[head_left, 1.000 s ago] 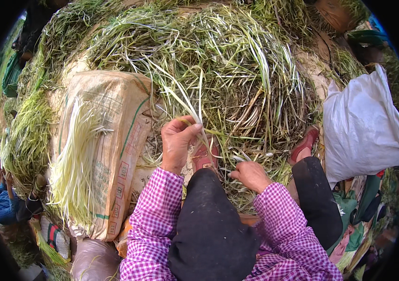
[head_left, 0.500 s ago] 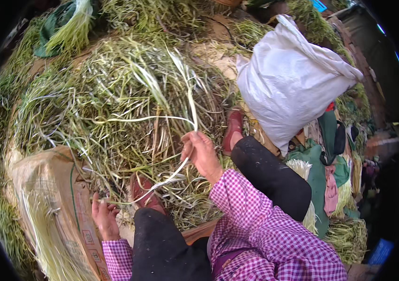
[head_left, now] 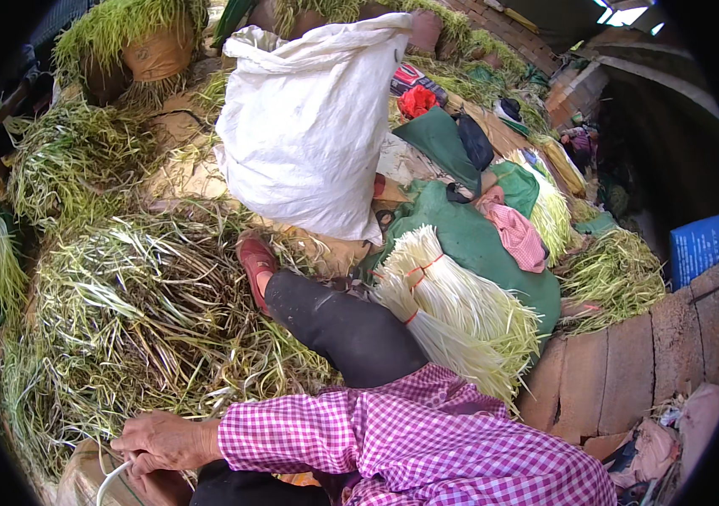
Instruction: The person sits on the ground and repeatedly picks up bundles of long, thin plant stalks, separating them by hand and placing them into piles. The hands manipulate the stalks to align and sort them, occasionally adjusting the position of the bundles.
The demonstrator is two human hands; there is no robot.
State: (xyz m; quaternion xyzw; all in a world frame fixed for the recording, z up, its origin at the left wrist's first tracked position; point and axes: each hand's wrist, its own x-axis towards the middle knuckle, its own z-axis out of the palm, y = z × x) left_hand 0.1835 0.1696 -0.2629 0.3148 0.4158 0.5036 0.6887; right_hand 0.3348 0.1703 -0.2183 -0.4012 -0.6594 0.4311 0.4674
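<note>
I get soft, fairly even daylight across the middle of my feed, with shadows that stay faint and loose-edged. The white sack (head_left: 309, 135) reads brightest among the large things, its folds shaded a gentle grey, and I can make out separate strands in the pale stalk bundles (head_left: 460, 295). At upper right, the roof gaps (head_left: 625, 15) burn out to white, while the recess (head_left: 659, 160) below them sinks into murk where I lose detail. The black trousers (head_left: 347, 325) show little texture. My fisheye bends the brick ledge (head_left: 629, 371) into a curve, smears small things toward the edge, and closes everything inside a black rim.
</note>
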